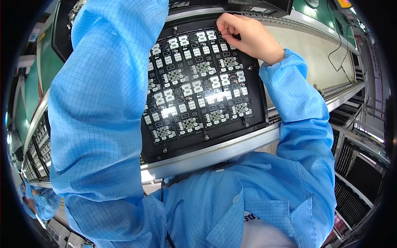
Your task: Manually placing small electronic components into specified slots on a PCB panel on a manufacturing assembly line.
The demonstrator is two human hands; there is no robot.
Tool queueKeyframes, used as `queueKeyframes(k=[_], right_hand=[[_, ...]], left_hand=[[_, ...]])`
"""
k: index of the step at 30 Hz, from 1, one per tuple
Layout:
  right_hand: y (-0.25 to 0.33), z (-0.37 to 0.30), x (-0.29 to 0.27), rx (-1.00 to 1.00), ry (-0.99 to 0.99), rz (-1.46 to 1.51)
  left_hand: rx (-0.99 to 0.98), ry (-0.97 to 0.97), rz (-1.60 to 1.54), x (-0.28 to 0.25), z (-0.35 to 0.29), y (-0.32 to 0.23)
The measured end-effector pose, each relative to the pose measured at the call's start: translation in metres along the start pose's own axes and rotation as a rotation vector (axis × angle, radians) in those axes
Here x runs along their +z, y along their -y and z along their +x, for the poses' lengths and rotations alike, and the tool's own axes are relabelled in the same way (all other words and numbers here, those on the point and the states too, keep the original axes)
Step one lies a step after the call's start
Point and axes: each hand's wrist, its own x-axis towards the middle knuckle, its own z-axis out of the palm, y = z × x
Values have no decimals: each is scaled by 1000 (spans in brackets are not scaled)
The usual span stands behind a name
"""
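Observation:
A black circuit board panel [194, 93] with many white connectors lies in a black carrier tray [258, 103] in front of me. My right hand [250, 37] is over the tray's far right corner, beside the last white connectors of the far row. Its thumb and forefinger are pinched together; a small dark thing seems to be between them, too tiny to name. My left arm [99, 103], in a blue gridded sleeve, reaches up across the tray's left side and hides part of the panel. The left hand lies beyond the top edge of the picture.
Metal pins [206, 136] stand up along the tray's near edge. A metal conveyor rail [215, 151] runs in front of it, and a pale conveyor bed [318, 62] with a black cable lies to the right. More boards [39, 142] sit at the left; slotted black racks [355, 173] stand right.

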Motion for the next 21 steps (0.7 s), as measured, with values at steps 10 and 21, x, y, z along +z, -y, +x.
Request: queueKeyframes(k=[10, 21], right_hand=[[26, 23, -70, 147, -246, 102], [-91, 65, -95, 228, 223, 43]], left_hand=[[-183, -68, -87, 5, 9, 2], [143, -48, -939, -42, -20, 9]])
